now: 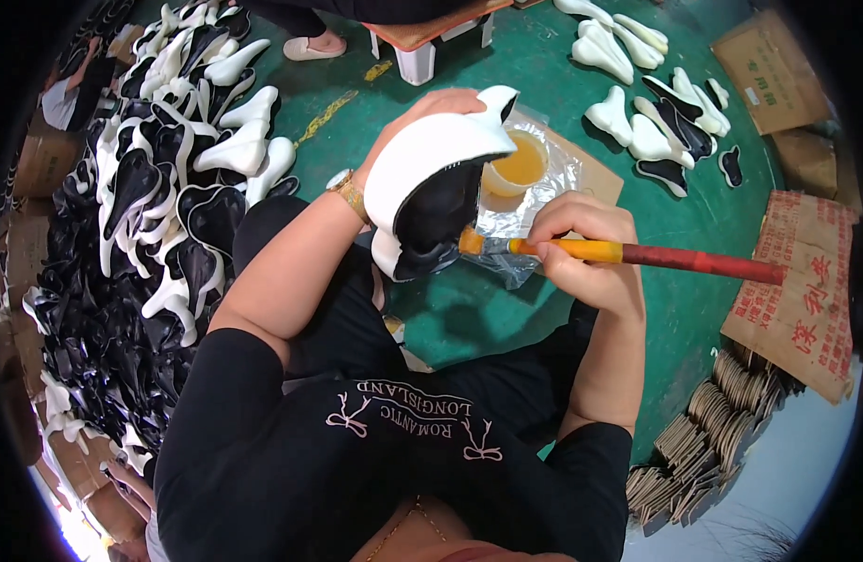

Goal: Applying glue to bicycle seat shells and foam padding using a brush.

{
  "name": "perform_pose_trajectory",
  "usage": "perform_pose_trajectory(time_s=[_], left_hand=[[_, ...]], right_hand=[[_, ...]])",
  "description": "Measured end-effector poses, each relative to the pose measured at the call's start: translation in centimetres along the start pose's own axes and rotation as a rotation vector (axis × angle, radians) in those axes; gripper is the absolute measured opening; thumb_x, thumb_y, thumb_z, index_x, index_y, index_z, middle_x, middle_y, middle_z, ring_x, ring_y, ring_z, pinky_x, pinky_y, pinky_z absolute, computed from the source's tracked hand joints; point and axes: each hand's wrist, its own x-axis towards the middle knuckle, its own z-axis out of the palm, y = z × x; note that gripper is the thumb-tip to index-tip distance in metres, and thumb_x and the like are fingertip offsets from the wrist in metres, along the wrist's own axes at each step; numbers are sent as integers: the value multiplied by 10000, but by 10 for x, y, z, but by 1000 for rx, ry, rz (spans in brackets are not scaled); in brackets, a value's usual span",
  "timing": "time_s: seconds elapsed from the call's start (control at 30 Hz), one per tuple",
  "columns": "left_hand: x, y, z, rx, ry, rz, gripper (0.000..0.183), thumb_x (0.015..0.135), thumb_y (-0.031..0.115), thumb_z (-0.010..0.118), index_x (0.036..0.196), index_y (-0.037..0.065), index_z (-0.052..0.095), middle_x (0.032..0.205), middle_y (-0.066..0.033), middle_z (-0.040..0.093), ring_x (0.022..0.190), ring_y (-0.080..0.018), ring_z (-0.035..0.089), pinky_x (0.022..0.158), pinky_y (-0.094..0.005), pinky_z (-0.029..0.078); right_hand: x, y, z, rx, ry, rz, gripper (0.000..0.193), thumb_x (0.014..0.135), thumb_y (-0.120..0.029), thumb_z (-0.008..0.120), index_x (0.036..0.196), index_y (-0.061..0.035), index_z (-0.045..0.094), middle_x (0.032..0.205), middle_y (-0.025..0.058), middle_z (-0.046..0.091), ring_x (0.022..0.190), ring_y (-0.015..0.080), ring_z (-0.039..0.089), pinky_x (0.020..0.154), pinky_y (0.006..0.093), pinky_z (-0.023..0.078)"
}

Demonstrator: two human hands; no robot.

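Note:
My left hand (422, 110) is closed around the far side of a white foam bicycle saddle (417, 155), which is tilted so that its black underside shell (438, 220) faces right. In my right hand (586, 242) is a paintbrush (581, 250) with a yellow handle lengthened by a red-wrapped part. Its amber-wet bristles meet the edge of the black shell. Just beyond the brush, a bowl of amber liquid (525, 161) stands on clear plastic sheeting (558, 155) over cardboard. The fingertips of my left hand are hidden behind the saddle.
A large heap of white saddle pads and black shells (136, 225) rises at my left. More saddles (652, 131) lie on the green floor (431, 318) at far right. Cartons (773, 75), a brown paper sack (792, 290) and stacked thin brown pieces (703, 436) line the right. A person's foot (314, 47) and a stool (422, 47) are ahead.

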Motion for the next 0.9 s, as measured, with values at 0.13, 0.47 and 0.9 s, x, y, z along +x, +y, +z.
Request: perform_pose_trajectory(time_s=[0.13,0.47,0.9], left_hand=[[-5,-14,1,-98,67,-52,364,834,55,583,1196,57,538,1241,-102,510,1161,-228,502,989,-286,387],[-6,-60,-12,-977,179,-630,384,822,23,609,1192,33,507,1217,-84,516,1126,-174,500,976,-265,390],[2,-47,-14,-1018,336,-510,369,855,50,579,1215,24,497,1202,-68,524,1090,-132,513,949,-251,414]], right_hand=[[1,-3,19,22,-11,-34,54,646,6,617,693,-20,612,699,70,620,623,162,605,575,264,471],[-9,9,51,944,233,399,105,802,-42,642,853,48,630,824,109,639,682,148,614,635,246,496],[-3,7,14,-74,296,-32,78,699,5,640,776,-7,631,774,90,649,725,193,625,658,293,492]])
